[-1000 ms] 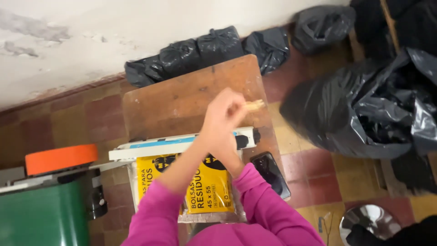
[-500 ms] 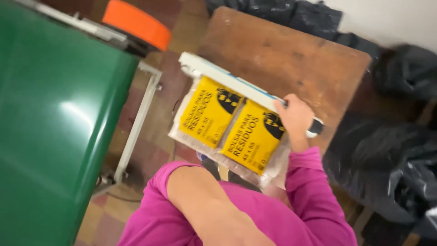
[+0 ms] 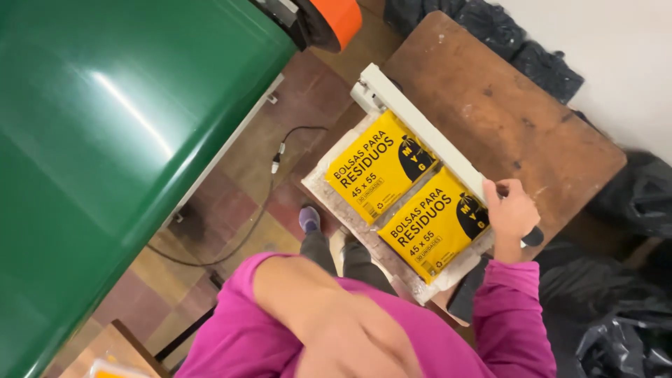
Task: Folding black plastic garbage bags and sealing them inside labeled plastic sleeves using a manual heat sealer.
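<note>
Right hand [image 3: 513,213] rests on the near end of the white sealer bar [image 3: 420,129], fingers curled down on it; whether they clamp it cannot be told. Just beside the hand, under the bar's edge, lie two yellow bag packs [image 3: 409,192] on the wooden table [image 3: 511,105]. Left hand [image 3: 350,343] sits close to the camera, blurred, its grip unclear. Green machine [image 3: 105,140] stands well apart.

Two flat clear plastic packages lie side by side at the desk [image 3: 490,105] edge, overhanging it: upper package [image 3: 381,168], lower package [image 3: 435,225]. Each bears a rectangular yellow label, black print. Bottom-left corner: possibly another yellow-labelled pack [image 3: 112,369], mostly cut off.
</note>
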